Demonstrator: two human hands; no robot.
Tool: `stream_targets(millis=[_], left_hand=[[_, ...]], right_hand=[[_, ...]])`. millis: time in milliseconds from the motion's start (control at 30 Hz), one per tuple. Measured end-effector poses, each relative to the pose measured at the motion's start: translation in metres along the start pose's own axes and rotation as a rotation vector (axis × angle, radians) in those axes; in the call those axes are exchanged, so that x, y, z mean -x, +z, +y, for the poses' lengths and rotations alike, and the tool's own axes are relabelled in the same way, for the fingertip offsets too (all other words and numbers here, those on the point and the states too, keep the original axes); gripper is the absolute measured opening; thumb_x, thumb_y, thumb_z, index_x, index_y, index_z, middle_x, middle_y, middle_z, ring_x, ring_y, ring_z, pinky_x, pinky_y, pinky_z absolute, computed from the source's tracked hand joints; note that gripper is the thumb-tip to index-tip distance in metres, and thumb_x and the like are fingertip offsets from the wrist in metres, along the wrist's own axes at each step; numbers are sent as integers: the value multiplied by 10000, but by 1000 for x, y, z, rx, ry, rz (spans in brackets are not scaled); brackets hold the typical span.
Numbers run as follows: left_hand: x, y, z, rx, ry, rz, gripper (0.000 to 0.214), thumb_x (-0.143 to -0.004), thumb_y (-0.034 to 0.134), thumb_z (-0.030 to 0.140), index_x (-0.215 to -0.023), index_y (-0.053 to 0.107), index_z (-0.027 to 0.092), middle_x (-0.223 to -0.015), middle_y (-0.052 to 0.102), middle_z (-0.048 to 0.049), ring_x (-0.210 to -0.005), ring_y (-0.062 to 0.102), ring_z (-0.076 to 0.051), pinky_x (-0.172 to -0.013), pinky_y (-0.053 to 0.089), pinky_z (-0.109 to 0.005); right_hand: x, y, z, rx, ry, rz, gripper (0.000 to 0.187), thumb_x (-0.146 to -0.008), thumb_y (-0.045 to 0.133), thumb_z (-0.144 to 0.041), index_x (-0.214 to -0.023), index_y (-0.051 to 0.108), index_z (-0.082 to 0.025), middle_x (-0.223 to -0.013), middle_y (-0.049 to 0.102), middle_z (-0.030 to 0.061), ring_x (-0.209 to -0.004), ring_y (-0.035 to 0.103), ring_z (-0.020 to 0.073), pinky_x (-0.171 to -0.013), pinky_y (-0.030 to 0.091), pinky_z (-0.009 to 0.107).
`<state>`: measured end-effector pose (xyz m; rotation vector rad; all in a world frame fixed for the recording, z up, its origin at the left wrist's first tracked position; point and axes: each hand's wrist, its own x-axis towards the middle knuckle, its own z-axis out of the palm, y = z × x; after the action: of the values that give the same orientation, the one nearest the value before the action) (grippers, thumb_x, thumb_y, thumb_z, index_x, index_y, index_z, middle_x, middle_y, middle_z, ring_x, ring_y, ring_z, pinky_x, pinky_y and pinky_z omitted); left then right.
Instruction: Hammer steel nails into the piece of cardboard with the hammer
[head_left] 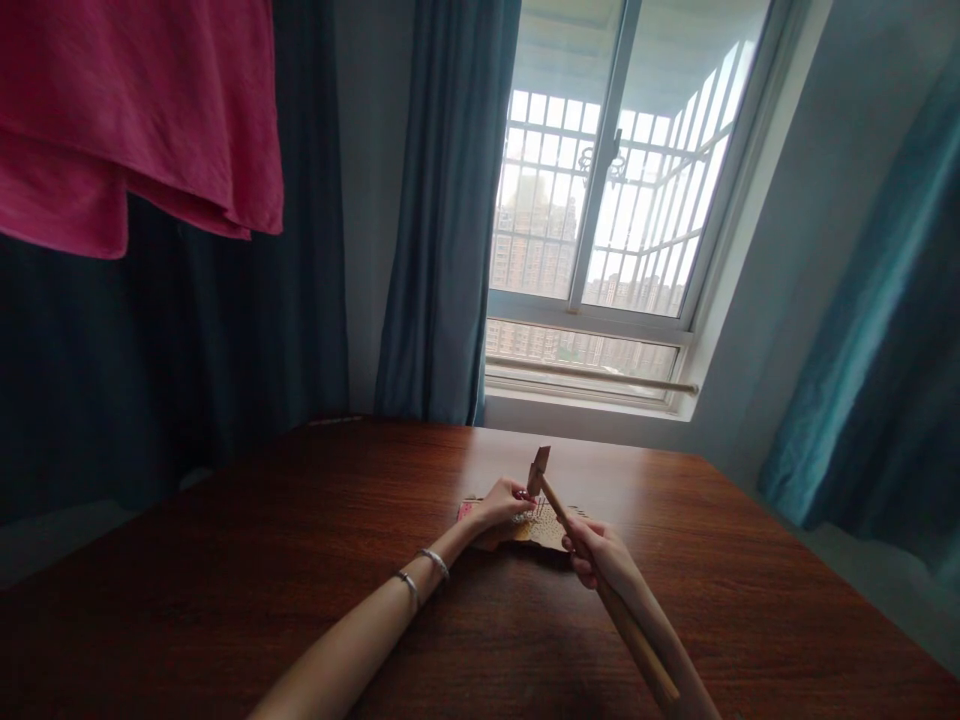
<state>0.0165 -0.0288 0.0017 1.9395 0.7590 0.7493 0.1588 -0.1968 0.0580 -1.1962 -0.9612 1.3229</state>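
My right hand is wrapped round the wooden handle of a hammer. The hammer's head is raised just above my left hand's fingertips, and the handle's end runs back along my right forearm. My left hand has its fingers pinched together at the upper left part of a tan, ragged-edged piece that looks like cardboard or board. What the fingers hold is too small to make out. A few thin upright pins or nails stand from the speckled surface beside the fingertips. A pink patch shows at its left end.
The brown wooden table spreads round the work, its far edge near the wall under the window. Blue curtains hang behind and at the right. A pink cloth hangs at upper left.
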Motion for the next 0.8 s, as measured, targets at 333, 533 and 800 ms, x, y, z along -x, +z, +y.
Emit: stream_targets(millis=[333,533,800], left_hand=[[-1,-1,-4,12,35,-13,270,-637,611,299,-744,684,62,-612,605,-33,-544,465,-97,-519,324,-194],[0,0,0,-22,-5,0,278,-618,621,310,-720,680,58,-576,581,-16,-520,448,-93,-499,306,-195],[1,0,3,-16,-19,-1,278,-614,620,302,-743,686,66,-603,600,-21,-539,465,-101,-512,315,-199]], right_hand=[[0,-1,1,-36,-30,-18,383,-638,616,-513,-735,501,-160,-575,483,-51,-303,331,14,-249,226,158],[-1,-3,4,-19,-30,-25,386,-650,607,-522,-729,502,-159,-576,484,-52,-301,328,12,-243,231,158],[3,1,-1,-12,-22,-22,384,-627,625,-518,-696,501,-162,-573,488,-49,-301,337,14,-246,228,158]])
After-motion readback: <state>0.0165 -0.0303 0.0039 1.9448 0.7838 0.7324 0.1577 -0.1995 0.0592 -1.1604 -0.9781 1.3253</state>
